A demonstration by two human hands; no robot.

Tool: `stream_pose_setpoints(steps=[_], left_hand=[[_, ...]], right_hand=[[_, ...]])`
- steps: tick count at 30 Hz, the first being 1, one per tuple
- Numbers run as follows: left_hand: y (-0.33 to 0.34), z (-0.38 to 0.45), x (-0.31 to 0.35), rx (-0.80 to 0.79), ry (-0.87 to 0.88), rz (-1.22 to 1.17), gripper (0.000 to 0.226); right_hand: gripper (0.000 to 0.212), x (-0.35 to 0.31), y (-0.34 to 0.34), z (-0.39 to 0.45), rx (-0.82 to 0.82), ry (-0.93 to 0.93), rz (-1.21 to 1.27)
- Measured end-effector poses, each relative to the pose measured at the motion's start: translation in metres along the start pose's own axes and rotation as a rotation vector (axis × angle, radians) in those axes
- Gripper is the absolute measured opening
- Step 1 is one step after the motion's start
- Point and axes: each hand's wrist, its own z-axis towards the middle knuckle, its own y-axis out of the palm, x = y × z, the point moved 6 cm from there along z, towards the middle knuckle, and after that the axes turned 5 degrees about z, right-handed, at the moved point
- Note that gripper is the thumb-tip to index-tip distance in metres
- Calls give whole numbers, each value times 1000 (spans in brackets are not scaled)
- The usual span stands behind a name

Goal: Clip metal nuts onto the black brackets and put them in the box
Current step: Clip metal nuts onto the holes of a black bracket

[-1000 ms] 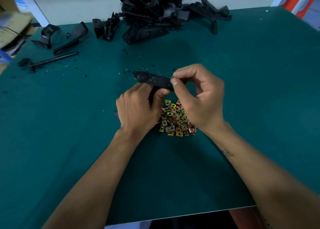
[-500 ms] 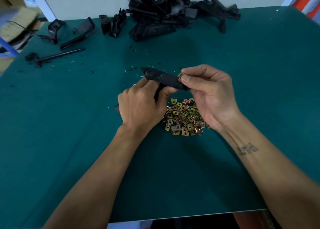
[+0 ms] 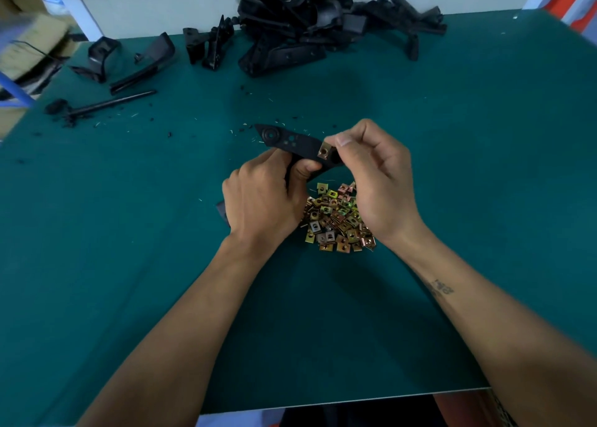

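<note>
A copper-coloured metal nut [image 3: 323, 151] sits clipped on the right end of a black bracket [image 3: 292, 142], which is held just above the green counter [image 3: 129, 265] in front of the person. The left hand [image 3: 261, 197] curls round the bracket's lower part, thumb pressed under its edge, gripping it firmly. The right hand [image 3: 376, 181] arches over the nut end with its fingers bent and the thumb tip touching the bracket just beside the nut; whether it pinches the nut itself or only presses there I cannot tell. Right below the hands lies the heap of loose nuts [image 3: 337, 218], and at the far edge a pile of unworked brackets [image 3: 310, 26] with a few strays beside it. No box shows in this view. The nut looks seated but perhaps not fully home: if its hole does not line up with the bracket's hole, or the thumb lets go too soon, it could slide off and drop into the heap, or ride crooked into the box.
</note>
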Motion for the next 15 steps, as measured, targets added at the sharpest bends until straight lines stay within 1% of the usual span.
stream_pose_setpoints(steps=[2, 5, 7, 8, 10, 13, 15], left_hand=[[0, 0, 0, -1, 0, 6, 48], [-1, 1, -3, 2, -16, 8, 49], [-1, 2, -6, 3, -47, 15, 47], [-1, 2, -9, 0, -74, 16, 47], [0, 4, -13, -3, -129, 17, 46], [0, 5, -14, 7, -174, 17, 43], [-1, 5, -14, 25, -201, 14, 43]], right_hand=[[26, -1, 2, -1, -41, -18, -39], [20, 0, 3, 1, -131, -35, -125], [20, 4, 5, 1, -229, -14, -161], [27, 6, 9, 0, -293, 1, -188], [50, 14, 18, -5, -380, 32, -232], [79, 19, 22, -10, -334, 8, -243], [87, 19, 19, -8, -271, -21, -254]])
